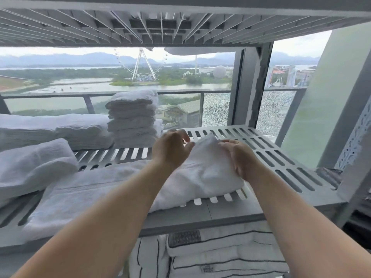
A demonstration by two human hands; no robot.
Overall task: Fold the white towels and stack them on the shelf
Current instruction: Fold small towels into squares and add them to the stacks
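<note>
Both hands are working over a white towel (202, 173) that is lying on the slotted grey shelf (281, 157), its long body trailing toward the left front edge. The left hand (170, 149) is hovering at the raised end with fingers loosely curled, gripping nothing visible. The right hand (239, 157) is pinching that raised end between thumb and fingers. A tall stack of folded towels (132, 117) is standing behind, with lower piles (60, 129) just beside it.
</note>
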